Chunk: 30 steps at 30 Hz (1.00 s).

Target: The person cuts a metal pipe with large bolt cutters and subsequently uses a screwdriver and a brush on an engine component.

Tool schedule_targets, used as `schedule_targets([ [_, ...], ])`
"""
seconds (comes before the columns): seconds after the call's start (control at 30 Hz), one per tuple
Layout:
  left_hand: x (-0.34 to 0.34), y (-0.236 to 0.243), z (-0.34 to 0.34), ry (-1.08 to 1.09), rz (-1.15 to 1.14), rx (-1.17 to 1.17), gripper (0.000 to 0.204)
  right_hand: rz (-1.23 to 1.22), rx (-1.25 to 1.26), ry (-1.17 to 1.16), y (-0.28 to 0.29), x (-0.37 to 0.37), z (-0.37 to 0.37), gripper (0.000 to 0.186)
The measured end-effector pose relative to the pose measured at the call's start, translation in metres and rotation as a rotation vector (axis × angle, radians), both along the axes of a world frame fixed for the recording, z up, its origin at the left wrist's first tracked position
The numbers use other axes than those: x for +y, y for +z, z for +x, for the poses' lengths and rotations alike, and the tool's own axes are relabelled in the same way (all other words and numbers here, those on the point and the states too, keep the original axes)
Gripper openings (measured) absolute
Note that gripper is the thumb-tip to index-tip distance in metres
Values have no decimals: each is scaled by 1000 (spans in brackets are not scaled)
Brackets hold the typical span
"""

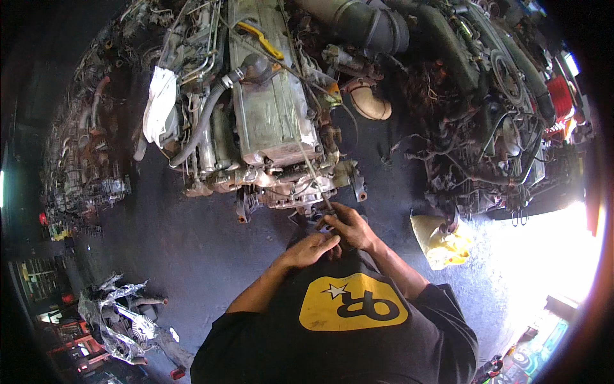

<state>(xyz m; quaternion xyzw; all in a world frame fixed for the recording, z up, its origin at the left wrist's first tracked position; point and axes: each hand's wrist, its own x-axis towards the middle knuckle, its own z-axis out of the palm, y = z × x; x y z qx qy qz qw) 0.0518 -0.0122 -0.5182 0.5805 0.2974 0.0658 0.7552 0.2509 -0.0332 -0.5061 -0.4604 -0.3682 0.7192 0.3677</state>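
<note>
Rod [326,201], slender, straight, seemingly metallic.

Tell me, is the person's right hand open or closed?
Closed: the right hand has its fingers curled around a slim, rod-like piece pointing toward the engine. What that piece is, I cannot tell.

Pretty sure you're in an engine workshop, and a grimy one. You've got a big engine [272,115] right in front of you, more greasy machinery [483,137] off to your right and another grubby lot [96,153] along your left. There's a fat duct [374,25] up top, a red coil [559,101] at far right, and loose parts [118,323] on your dark floor [192,256], lower left.
</note>
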Motion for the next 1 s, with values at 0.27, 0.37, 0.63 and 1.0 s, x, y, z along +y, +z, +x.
schedule_targets([
  [0.27,101,63,17,266,1236,-54,22,-56,-200,-73,27,-55,19,49],
  [0.37,143,52,38,137,1249,-151,23,-180,-21,-156,56,-65,1,49],
  [0.63,177,5,12,-262,1128,-222,44,-368,251,-468,94,-66,-68,63],
  [1.0,192,0,12,-67,933,-385,37,-354,276,-681,116,-51,-117,59],
])
